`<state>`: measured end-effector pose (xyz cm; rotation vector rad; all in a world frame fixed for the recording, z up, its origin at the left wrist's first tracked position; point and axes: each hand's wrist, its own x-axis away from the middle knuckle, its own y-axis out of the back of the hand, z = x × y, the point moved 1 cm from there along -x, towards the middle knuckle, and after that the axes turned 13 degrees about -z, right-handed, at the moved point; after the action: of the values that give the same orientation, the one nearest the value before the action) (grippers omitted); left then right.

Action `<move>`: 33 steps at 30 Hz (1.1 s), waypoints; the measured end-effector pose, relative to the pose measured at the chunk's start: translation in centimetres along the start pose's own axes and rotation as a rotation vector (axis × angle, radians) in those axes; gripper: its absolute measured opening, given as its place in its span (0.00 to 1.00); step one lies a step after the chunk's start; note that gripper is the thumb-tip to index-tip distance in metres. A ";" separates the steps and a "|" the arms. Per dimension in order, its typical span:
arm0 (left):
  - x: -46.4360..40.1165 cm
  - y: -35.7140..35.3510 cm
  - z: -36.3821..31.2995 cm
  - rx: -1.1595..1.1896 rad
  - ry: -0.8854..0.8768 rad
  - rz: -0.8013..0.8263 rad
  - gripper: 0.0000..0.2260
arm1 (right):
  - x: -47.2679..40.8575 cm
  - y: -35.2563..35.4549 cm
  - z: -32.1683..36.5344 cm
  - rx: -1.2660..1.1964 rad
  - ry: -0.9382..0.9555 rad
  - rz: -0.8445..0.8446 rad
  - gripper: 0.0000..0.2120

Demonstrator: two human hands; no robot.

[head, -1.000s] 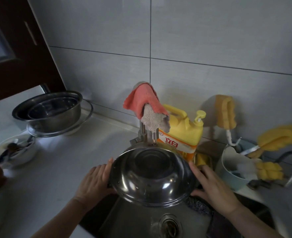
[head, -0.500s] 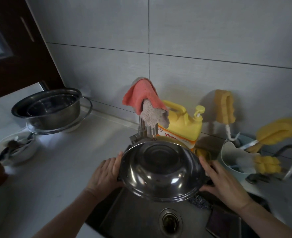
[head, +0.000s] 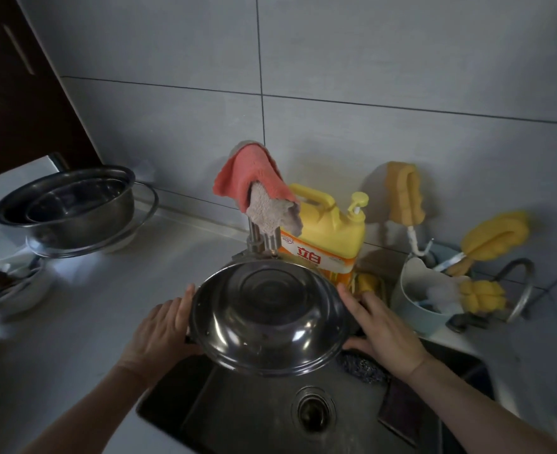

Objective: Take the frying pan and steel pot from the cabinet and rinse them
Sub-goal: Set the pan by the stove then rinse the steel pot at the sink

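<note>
Both hands, left hand (head: pixel 161 326) and right hand (head: pixel 385 329), clasp our steel pot (head: pixel 269 317) by its rim above the sink (head: pixel 238 417); rigid, light, probably slippery wet, so we grip opposite edges.

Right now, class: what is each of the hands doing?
Left hand: closed on the steel pot, gripping its left rim.
Right hand: holding the steel pot's right rim.

Steel pot (head: pixel 270 317), held over sink (head: pixel 238 417)
Left hand (head: pixel 159 329) and right hand (head: pixel 385 329) grip opposite rims; tilted, interior facing camera; faucet (head: pixel 260 237) behind.
</note>
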<state>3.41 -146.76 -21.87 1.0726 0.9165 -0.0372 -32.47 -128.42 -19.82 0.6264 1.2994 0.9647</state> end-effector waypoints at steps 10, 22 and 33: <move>0.0 0.7 -0.9 -0.024 0.020 -0.003 0.45 | 0.1 0.8 -0.2 -0.024 0.010 -0.027 0.67; -1.9 2.4 -5.1 0.051 -0.005 0.079 0.64 | 3.9 4.6 -0.9 0.000 -0.048 -0.017 0.70; -3.8 7.7 -7.1 -0.013 -0.065 -0.050 0.56 | 5.2 10.4 0.6 -0.003 0.016 -0.155 0.69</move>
<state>-0.06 -138.88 -14.84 1.0304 0.8832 -0.1069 -34.42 -118.82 -13.57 0.5083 1.3401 0.8466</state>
